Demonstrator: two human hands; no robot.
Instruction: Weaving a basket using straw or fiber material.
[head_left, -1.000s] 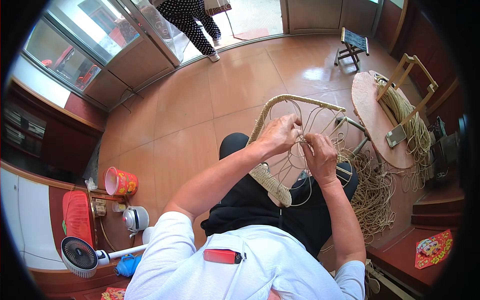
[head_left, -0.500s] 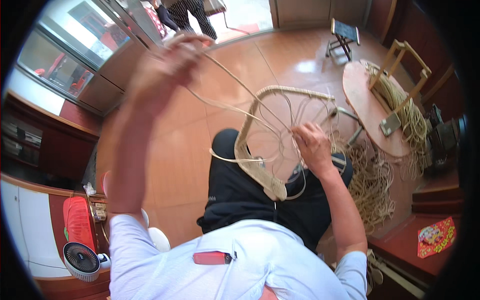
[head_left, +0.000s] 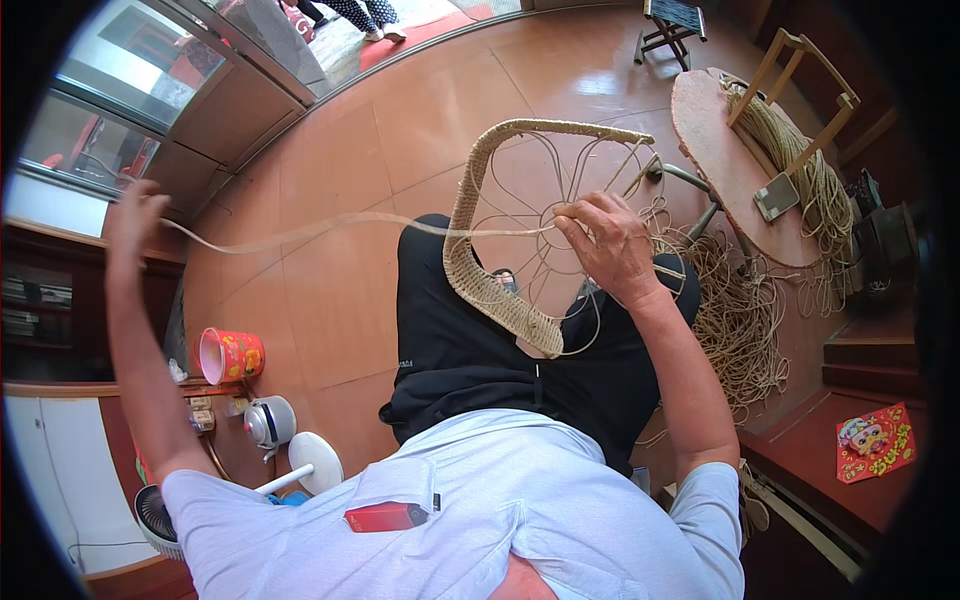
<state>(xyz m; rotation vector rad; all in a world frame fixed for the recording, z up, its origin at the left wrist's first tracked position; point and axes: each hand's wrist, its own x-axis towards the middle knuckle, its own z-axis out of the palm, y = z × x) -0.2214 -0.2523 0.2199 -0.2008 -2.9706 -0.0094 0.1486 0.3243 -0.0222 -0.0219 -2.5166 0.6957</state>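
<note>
Single fisheye view from head height, close above the lap (head_left: 460,385), downward across the floor (head_left: 340,325)

Heaped cord (head_left: 742,335) and glass doors (head_left: 140,70) suggest a workshop.

A frame (head_left: 505,305) sits over the knees (head_left: 420,275), heaped cord (head_left: 745,335) on the floor (head_left: 340,325) to its right, a board (head_left: 703,140) bearing more cord (head_left: 815,190) beyond, a stool (head_left: 674,18) farther ahead, and a bucket (head_left: 238,357) and kettle (head_left: 270,422) to the left
</note>
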